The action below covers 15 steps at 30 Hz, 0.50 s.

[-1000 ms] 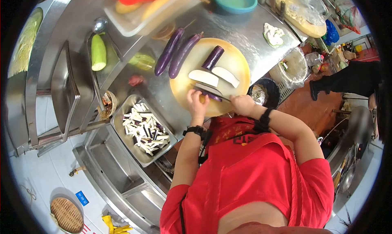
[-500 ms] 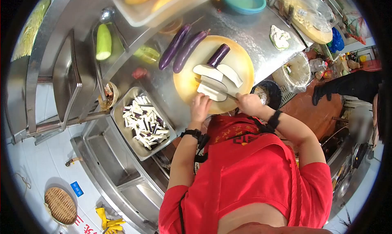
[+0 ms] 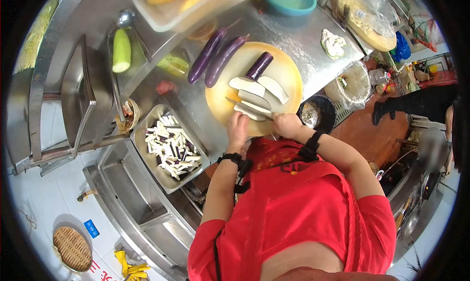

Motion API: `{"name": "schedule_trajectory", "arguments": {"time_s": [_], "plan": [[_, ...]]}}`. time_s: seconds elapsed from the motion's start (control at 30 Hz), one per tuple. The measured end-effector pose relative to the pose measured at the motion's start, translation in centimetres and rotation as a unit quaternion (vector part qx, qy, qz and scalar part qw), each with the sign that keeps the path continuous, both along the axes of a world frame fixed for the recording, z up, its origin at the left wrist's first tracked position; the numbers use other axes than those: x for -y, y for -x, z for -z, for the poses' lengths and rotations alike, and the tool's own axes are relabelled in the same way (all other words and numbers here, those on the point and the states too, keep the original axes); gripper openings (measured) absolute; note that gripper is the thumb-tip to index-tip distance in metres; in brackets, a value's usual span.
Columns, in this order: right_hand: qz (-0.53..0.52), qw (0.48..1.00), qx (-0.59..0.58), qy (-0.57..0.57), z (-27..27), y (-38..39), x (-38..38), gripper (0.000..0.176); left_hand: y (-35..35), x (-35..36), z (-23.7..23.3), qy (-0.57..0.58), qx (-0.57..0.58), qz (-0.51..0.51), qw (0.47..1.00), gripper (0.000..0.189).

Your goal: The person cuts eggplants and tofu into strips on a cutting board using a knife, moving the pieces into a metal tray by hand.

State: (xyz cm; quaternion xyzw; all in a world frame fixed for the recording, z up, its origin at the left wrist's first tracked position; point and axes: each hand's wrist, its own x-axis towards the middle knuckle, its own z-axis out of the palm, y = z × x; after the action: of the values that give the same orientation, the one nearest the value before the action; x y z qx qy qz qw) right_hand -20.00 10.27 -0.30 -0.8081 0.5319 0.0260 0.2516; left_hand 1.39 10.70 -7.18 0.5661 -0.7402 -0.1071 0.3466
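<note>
My right hand point(image 3: 289, 125) is closed around the handle of a kitchen knife point(image 3: 255, 100), its broad blade lying across the round cutting board point(image 3: 292, 68). Under the blade's edge is a pale eggplant slice point(image 3: 250, 112). My left hand point(image 3: 238, 126) presses that slice at its near left end with curled fingertips. Just beyond the blade lie two more white slabs of eggplant, one at the left point(image 3: 247, 86) and one at the right point(image 3: 274, 89). A short purple eggplant piece point(image 3: 259, 66) rests behind them. Two whole eggplants point(image 3: 208, 55) lie beside the board's left edge.
To the left, a metal pan point(image 3: 199, 170) holds many cut eggplant strips. A turquoise bowl point(image 3: 291, 0) and a crumpled white bag point(image 3: 333, 43) sit on the steel counter point(image 3: 274, 31). A black bucket point(image 3: 328, 119) stands right of the board. Another person's leg point(image 3: 416, 102) shows at right.
The knife has come nearer to me, and its blade now splits the slice lengthwise. My right hand has shifted slightly left with it. My left hand stays on the slice.
</note>
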Motion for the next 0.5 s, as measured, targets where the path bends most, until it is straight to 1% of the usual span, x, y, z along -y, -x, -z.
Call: {"name": "schedule_trajectory", "arguments": {"time_s": [0.1, 0.17, 0.27, 0.37, 0.5], "plan": [[-0.016, 1.000, -0.014, 0.002, -0.5, 0.1, 0.5, 0.025, -0.2, -0.1, 0.1, -0.004, 0.019, 0.009, 1.000, 0.011], [0.003, 0.999, 0.034, 0.026, -0.9, 1.2, 0.2, 0.025, -0.2, -0.1, 0.3, -0.005, 0.019, 0.002, 1.000, 0.011], [0.011, 0.999, 0.044, 0.019, -2.0, 1.7, -0.7, 0.026, 0.1, -0.2, 0.6, 0.025, -0.008, -0.008, 1.000, 0.011], [0.006, 1.000, 0.021, 0.021, 1.4, -0.1, -0.6, 0.025, -0.1, -0.2, 0.0, 0.008, -0.005, 0.011, 1.000, 0.012], [0.003, 1.000, 0.003, 0.010, -0.3, -0.5, 0.5, 0.025, -0.2, -0.1, -0.1, 0.007, 0.013, 0.012, 1.000, 0.012]]}}
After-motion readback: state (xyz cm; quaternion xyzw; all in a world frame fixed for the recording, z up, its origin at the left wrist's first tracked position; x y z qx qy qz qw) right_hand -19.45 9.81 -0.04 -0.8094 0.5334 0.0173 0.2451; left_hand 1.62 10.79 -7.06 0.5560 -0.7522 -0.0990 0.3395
